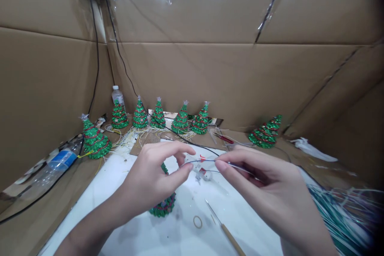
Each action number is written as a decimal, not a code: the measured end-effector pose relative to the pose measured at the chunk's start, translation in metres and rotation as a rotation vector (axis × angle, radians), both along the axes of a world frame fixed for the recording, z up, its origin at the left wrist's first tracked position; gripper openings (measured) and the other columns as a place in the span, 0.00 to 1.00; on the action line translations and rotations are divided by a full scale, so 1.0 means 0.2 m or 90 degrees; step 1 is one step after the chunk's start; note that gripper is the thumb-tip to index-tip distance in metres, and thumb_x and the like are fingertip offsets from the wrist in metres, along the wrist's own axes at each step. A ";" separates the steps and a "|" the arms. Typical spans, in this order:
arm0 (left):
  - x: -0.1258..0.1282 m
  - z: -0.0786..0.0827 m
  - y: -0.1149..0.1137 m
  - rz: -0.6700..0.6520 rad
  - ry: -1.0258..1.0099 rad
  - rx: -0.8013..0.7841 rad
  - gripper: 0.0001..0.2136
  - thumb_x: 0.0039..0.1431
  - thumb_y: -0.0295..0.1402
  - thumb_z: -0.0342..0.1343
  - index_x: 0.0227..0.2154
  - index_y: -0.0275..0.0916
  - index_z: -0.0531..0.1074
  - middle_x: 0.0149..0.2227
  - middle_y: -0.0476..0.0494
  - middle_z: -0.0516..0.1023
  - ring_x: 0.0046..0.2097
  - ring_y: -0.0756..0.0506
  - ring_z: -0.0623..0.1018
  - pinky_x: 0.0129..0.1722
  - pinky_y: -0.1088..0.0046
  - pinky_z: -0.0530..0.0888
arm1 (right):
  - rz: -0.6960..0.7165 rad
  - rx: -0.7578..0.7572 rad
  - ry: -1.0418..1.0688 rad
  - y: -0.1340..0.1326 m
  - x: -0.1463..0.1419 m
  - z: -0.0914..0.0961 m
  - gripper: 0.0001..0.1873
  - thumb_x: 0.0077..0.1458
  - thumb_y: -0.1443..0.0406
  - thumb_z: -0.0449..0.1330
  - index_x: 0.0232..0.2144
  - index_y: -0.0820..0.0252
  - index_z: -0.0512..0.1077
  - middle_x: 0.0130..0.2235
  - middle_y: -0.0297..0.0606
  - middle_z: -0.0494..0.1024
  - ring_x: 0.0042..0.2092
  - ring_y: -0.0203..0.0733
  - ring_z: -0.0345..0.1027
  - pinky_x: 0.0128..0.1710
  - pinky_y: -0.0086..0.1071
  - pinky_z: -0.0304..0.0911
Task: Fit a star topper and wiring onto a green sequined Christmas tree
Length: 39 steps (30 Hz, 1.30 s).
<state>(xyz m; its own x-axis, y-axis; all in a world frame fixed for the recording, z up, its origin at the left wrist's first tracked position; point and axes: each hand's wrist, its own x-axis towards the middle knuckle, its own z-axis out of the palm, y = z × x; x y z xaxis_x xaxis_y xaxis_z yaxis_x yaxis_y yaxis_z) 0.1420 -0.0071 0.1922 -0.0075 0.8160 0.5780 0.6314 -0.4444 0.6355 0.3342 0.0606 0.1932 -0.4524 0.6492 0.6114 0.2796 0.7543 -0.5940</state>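
Note:
My left hand and my right hand meet over the white work surface, each pinching one end of a thin clear wire that carries small red and clear beads. Just below the wire lies a small cluster of beads. A green beaded Christmas tree stands under my left hand, mostly hidden by it.
Several finished green beaded trees line the back, one more at the left and one tipped over at the right. A wooden-handled needle tool, rubber ring, red pliers, water bottles, wire bundle and cardboard walls surround.

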 end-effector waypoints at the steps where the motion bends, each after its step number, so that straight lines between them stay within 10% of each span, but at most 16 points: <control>1: 0.00 -0.01 0.00 0.004 0.017 0.027 0.06 0.56 0.26 0.60 0.37 0.39 0.77 0.28 0.52 0.78 0.33 0.51 0.78 0.38 0.76 0.72 | -0.008 -0.001 0.004 0.00 0.00 0.00 0.07 0.56 0.61 0.61 0.28 0.54 0.76 0.26 0.33 0.75 0.25 0.33 0.64 0.20 0.24 0.58; 39: 0.00 -0.04 -0.01 -0.021 0.212 0.176 0.09 0.61 0.21 0.54 0.40 0.35 0.77 0.31 0.46 0.75 0.32 0.51 0.72 0.31 0.75 0.69 | 0.061 0.221 -0.033 0.00 -0.05 0.01 0.08 0.57 0.70 0.59 0.29 0.62 0.79 0.18 0.27 0.63 0.19 0.28 0.51 0.17 0.25 0.48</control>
